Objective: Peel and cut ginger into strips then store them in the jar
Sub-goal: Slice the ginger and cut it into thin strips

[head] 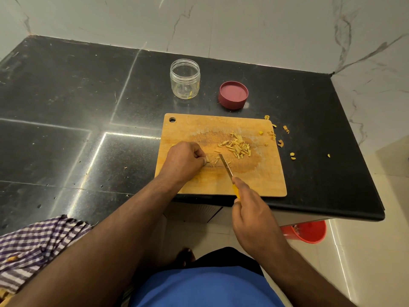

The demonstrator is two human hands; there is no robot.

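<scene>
A wooden cutting board [254, 182] lies at the front edge of the black counter. A pile of pale yellow ginger strips [238, 146] sits on its middle. My left hand [184, 159] is curled on the board and pinches a small piece of ginger [207, 161] at its fingertips. My right hand [252, 214] grips the yellow handle of a knife [225, 166], whose blade points toward the ginger piece. A clear open jar [185, 82] with a few strips at its bottom stands behind the board. Its dark red lid [233, 95] lies upside down to the right.
Ginger peel scraps [280, 142] are scattered on the counter right of the board. A checked purple cloth [37, 244] lies at the lower left. A red bucket [306, 231] stands on the floor under the counter's right end. Marble-tiled walls [243, 25] close the back and right.
</scene>
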